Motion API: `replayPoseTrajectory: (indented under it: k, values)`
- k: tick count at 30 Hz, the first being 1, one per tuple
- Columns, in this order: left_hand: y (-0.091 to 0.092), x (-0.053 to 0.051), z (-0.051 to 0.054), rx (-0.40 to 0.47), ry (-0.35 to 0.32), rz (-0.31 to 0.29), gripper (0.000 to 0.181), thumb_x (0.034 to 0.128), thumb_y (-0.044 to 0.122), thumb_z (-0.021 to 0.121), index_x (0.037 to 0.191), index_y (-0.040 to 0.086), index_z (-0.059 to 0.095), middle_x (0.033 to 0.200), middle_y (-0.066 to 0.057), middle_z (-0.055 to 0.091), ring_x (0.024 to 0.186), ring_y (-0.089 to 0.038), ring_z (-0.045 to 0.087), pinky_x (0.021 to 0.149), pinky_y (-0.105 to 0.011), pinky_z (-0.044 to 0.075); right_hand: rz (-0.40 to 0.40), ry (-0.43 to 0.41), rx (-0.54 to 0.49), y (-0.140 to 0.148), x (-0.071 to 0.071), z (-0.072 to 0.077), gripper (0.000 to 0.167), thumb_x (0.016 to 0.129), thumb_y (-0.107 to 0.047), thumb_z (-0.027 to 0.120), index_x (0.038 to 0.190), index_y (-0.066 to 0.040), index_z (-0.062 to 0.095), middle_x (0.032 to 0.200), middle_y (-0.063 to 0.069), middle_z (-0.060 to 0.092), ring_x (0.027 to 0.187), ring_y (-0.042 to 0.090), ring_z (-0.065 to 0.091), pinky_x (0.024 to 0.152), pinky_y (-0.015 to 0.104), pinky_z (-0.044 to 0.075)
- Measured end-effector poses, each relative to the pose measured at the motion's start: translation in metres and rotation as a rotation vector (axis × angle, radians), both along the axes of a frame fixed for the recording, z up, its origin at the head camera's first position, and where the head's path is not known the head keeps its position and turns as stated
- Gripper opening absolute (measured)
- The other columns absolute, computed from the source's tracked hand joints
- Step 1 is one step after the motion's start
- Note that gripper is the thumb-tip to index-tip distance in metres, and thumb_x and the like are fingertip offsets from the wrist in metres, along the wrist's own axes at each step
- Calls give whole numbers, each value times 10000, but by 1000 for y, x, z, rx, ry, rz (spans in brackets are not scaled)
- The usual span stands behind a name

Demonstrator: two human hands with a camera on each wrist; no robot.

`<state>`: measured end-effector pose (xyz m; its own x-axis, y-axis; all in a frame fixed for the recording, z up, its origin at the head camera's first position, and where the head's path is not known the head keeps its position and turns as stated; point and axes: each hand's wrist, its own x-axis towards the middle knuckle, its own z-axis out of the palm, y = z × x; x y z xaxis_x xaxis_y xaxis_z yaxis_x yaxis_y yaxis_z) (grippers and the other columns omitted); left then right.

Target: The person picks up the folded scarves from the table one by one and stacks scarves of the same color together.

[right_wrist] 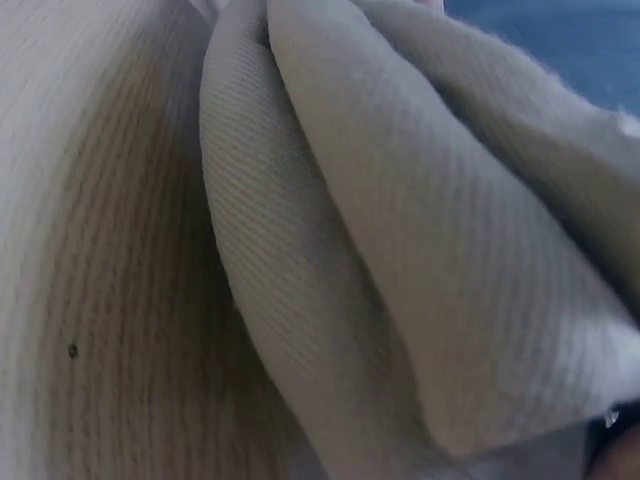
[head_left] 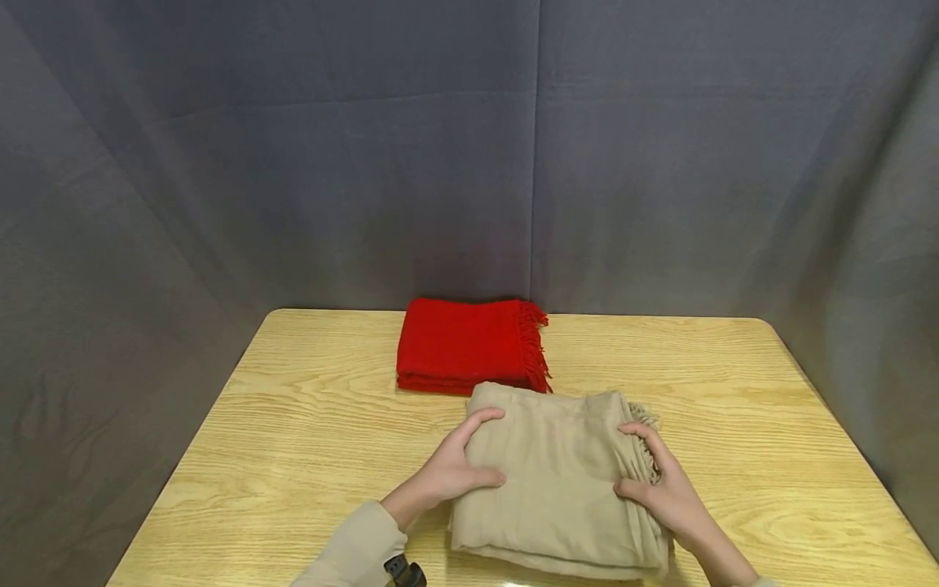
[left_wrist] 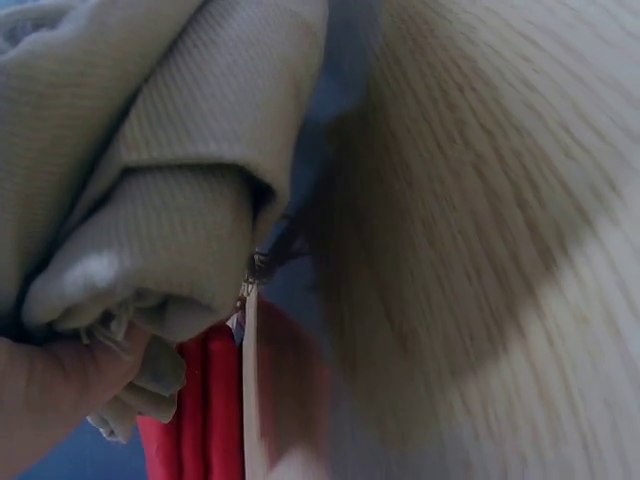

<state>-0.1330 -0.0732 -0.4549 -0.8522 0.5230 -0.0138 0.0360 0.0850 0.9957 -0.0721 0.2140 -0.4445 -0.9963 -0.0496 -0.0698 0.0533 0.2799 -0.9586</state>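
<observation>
A folded beige fringed scarf [head_left: 550, 481] is at the front of the table, right of centre, its fringe along the right side. My left hand [head_left: 455, 469] grips its left side, thumb and a finger reaching over the top. From the opposite side my right hand [head_left: 663, 493] holds the layers, near the fringe. In the left wrist view the scarf's folded layers [left_wrist: 190, 120] cast a shadow on the wood, and part of the hand [left_wrist: 60, 395] shows at the lower left. Thick beige folds [right_wrist: 400, 220] fill much of the right wrist view. Fingers beneath the scarf are hidden.
A folded red scarf [head_left: 458, 338] lies at the table's back edge, fringe to the right, just behind the beige one. The wooden table [head_left: 293, 432] has rounded back corners. Grey curtains [head_left: 367, 163] hang behind it and at both sides.
</observation>
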Motion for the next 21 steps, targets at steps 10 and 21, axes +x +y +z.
replayPoseTrajectory:
  k: [10, 21]
  values:
    - [11, -1, 5, 22, 24, -4, 752, 669, -52, 720, 1319, 176, 417, 1144, -114, 468, 947, -195, 488, 773, -335, 442, -12, 22, 34, 8, 0, 6, 661, 718, 47, 639, 1299, -92, 356, 1398, 175, 211, 1102, 322, 315, 775, 393, 378]
    - [21, -3, 13, 32, 31, 9, 746, 659, -53, 718, 1300, 204, 435, 1135, -98, 476, 950, -204, 487, 778, -350, 435, -18, 37, 28, 17, -5, 11, 679, 704, 76, 632, 1296, -78, 340, 1334, 148, 263, 998, 273, 383, 748, 360, 405]
